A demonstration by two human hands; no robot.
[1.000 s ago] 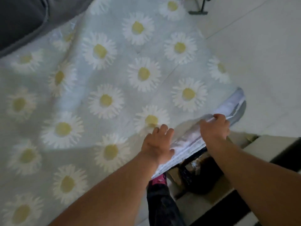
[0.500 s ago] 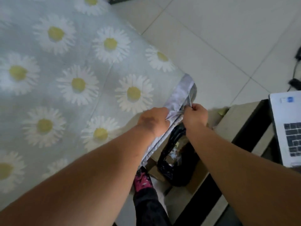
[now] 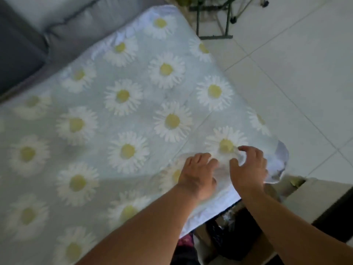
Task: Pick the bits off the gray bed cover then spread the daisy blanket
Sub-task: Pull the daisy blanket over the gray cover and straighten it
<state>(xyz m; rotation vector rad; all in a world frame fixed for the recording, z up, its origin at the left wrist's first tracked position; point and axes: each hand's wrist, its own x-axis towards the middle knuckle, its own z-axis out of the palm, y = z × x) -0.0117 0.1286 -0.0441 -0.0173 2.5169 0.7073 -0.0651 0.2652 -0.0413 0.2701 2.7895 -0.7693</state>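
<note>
The daisy blanket (image 3: 124, 104), pale blue-green with white and yellow flowers, lies flat over most of the bed. Its near right corner (image 3: 278, 165) is turned up and shows a white underside hanging off the edge. My left hand (image 3: 198, 175) rests palm down on the blanket beside that corner, fingers stretched forward. A little to its right, my right hand (image 3: 248, 169) hovers over the same spot with thumb and fingers spread, a small bunch of fabric between the two hands. The gray bed cover (image 3: 63, 25) shows only at the top left.
A dark gray pillow (image 3: 17, 54) lies at the far left edge. White floor tiles (image 3: 296, 64) run along the right. A green metal frame (image 3: 212, 20) stands at the bed's far corner. Below my arms sit a black bag (image 3: 235, 238) and a beige surface (image 3: 321, 197).
Both hands have let go of the blanket's edge and moved onto its top surface. The view has swung back left over the bed, and the corner has dropped onto the edge.
</note>
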